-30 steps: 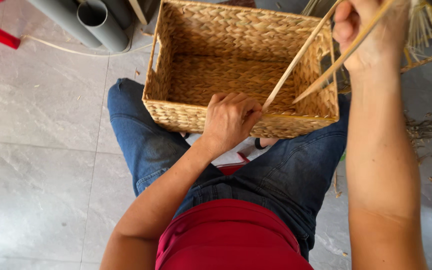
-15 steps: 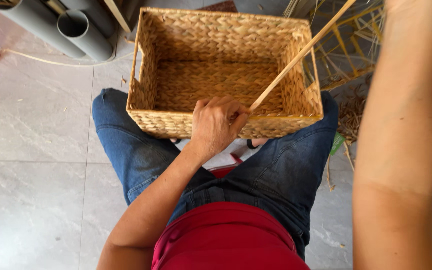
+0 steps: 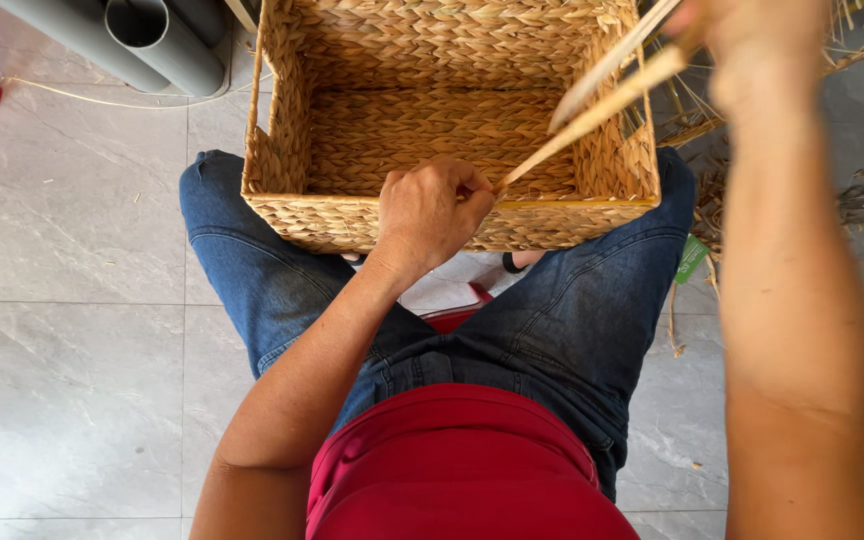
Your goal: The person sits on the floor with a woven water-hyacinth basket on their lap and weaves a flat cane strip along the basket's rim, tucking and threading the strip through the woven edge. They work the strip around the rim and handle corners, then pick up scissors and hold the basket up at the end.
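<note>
Basket (image 3: 432,130) unmoved on lap; right hand (image 3: 752,40) pulls strand (image 3: 592,110) higher.

One woven basket (image 3: 452,120), two pale fibre strips (image 3: 592,95), two grey pipes (image 3: 152,40), two hands (image 3: 432,215).

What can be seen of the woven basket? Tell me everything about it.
The rectangular woven basket looks made of tan braided straw or similar plant fibre, with an open top, four upright walls and nothing inside. It rests on the person's knees in blue jeans, above the grey tiled floor. The left hand grips its near rim, where pale flat strips meet the weave; the right hand holds them taut above the far right corner.
</note>
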